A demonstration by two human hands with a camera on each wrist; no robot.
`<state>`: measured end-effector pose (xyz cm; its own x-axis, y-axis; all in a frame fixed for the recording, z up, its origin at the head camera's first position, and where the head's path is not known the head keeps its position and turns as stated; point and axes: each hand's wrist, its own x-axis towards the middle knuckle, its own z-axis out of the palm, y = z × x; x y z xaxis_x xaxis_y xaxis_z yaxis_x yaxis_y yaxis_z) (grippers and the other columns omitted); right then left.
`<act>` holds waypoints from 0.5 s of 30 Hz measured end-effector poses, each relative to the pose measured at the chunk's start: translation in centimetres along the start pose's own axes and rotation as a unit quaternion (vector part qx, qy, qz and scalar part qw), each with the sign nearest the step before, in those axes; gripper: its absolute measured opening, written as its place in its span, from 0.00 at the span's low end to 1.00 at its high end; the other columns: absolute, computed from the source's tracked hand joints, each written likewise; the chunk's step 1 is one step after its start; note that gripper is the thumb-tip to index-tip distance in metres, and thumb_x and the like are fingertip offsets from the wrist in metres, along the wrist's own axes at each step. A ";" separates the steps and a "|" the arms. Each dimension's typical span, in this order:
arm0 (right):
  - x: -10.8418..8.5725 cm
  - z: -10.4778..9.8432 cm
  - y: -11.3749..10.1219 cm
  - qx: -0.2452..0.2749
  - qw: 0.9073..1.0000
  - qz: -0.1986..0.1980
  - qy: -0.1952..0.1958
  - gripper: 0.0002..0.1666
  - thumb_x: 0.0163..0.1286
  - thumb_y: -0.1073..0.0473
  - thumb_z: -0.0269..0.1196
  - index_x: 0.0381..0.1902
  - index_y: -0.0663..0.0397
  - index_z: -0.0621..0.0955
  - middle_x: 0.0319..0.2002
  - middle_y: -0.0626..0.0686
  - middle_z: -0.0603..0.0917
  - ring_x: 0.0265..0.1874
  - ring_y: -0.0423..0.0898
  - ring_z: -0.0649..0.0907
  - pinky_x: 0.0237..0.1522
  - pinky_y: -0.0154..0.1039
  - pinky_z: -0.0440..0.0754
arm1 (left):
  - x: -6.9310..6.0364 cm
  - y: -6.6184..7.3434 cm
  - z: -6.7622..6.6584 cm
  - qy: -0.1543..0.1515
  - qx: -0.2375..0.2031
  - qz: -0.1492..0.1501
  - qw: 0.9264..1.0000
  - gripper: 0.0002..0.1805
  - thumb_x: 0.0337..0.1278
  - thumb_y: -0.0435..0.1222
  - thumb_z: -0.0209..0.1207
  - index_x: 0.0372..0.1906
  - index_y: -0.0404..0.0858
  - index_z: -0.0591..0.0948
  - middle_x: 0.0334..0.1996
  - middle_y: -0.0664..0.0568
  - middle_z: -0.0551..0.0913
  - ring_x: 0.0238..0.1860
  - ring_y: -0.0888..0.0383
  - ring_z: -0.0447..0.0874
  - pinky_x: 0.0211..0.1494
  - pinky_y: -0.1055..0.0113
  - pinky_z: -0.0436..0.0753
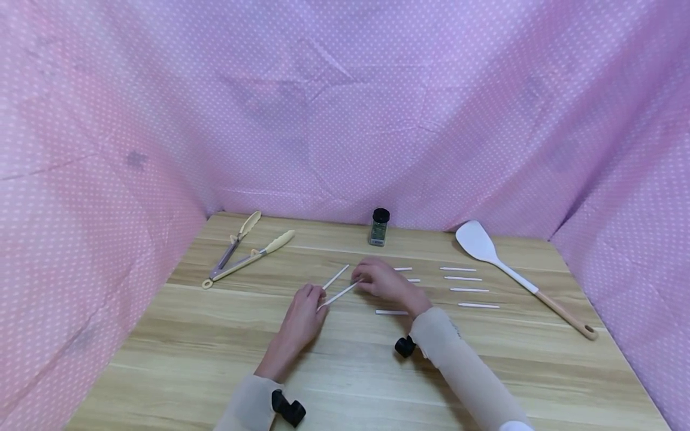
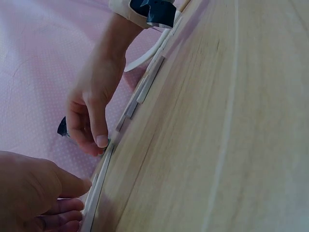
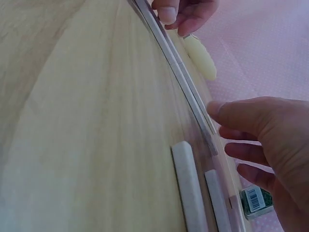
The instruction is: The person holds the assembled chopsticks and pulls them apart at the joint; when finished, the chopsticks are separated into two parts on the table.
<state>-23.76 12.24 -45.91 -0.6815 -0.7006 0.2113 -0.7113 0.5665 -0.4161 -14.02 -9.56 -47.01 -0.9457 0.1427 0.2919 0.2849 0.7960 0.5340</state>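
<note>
Two slim white sticks lie slanted on the table near both hands: the nearer stick [image 1: 341,294] and the farther stick [image 1: 336,276]. My left hand [image 1: 303,317] is at their lower-left ends, its fingers loosely bent beside them in the left wrist view. At the nearer stick's upper-right end is my right hand [image 1: 385,282]. A gap shows between its thumb and loosely bent fingers in the right wrist view [image 3: 270,140]. Whether either hand touches a stick is unclear. Below the right wrist lies another white stick [image 1: 392,312], partly covered by the forearm.
Several white sticks [image 1: 469,290] lie in a column at right, and short ends of others show behind the right hand. A white spatula [image 1: 477,240] lies beyond them. Spread tongs [image 1: 237,265] lie at back left. A black-capped spice jar [image 1: 380,227] stands near the pink dotted cloth [image 1: 345,120].
</note>
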 end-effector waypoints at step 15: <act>0.6 0.6 0.3 -0.017 0.999 0.004 -0.027 0.05 0.61 0.57 0.67 0.36 0.49 0.85 0.37 0.45 0.82 0.40 0.42 0.78 0.47 0.40 0.76 | -0.2 -0.6 0.0 -0.025 0.023 -0.013 0.999 0.08 0.51 0.31 0.66 0.35 0.37 0.78 0.31 0.53 0.75 0.35 0.56 0.74 0.39 0.60 0.76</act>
<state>-24.22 11.73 -46.45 -0.6771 -0.7184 0.1598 -0.7123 0.5851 -0.3877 -13.97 -10.11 -47.39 -0.9599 0.1491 0.2376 0.2529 0.8261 0.5036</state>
